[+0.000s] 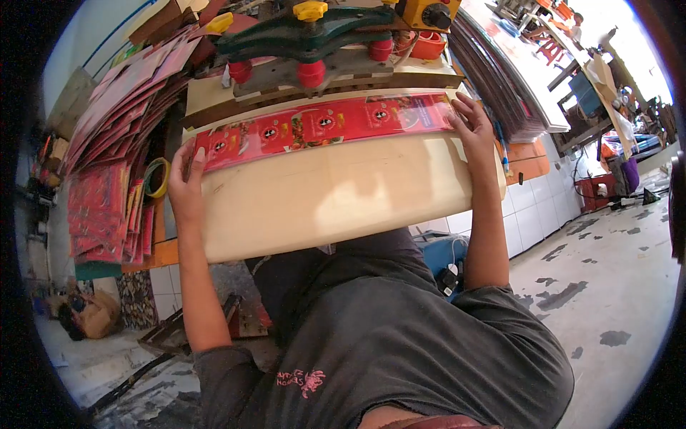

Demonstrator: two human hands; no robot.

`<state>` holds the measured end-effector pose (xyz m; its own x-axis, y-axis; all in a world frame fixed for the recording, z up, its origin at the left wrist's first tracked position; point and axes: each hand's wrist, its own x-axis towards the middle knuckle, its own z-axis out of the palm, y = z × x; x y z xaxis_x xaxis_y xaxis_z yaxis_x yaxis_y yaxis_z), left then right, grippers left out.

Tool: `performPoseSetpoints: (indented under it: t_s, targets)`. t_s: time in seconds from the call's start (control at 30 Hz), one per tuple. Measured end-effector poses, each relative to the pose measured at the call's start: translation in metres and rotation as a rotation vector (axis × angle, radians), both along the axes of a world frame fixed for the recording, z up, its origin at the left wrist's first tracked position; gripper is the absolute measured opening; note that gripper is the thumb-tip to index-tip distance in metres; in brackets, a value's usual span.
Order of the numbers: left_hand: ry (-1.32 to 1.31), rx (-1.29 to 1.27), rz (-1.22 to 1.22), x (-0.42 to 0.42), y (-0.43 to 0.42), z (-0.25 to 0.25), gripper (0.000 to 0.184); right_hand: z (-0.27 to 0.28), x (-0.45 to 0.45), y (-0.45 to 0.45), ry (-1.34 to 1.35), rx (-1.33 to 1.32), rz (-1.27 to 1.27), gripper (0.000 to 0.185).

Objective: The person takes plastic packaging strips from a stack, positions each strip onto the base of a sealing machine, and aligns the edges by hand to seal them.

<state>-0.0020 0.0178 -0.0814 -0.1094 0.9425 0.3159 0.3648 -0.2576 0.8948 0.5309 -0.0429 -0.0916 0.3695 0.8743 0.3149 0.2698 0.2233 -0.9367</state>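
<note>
Creased dark shirt (414,336) nearest; beyond, a glossy red strip (321,129) lies on smooth pale board (286,204), my left hand (186,184) curled, right hand (474,130) loosely spread at its ends; whether pinching, I can't tell.

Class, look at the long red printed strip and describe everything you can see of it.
The long red printed strip is narrow and glossy, like coated paper or plastic film. Round emblems and small food pictures repeat along it; a bluish-purple panel with text, too small to read, marks its right end. It lies lengthwise along the far part of the pale board, slanting slightly upward to the right in the picture. The left hand is at its left end, the right hand at its right.
</note>
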Motion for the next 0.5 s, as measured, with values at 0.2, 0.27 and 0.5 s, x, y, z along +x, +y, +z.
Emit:
performPoseSetpoints:
  t_s: [0.2,0.27,0.5]
  targets:
    - [-0.128,0.055,-0.045,-0.016,0.013,-0.013,0.048,0.007,0.001,-0.003,0.072,0.004,0.011,0.057]
    - [-0.109,0.117,-0.001,-0.013,0.011,-0.010,0.046,0.007,-0.001,-0.004,0.089,0.003,0.014,0.057]
    - [-0.343,0.124,-0.018,-0.018,0.017,-0.015,0.047,0.005,0.005,-0.004,0.067,0.000,0.005,0.053]
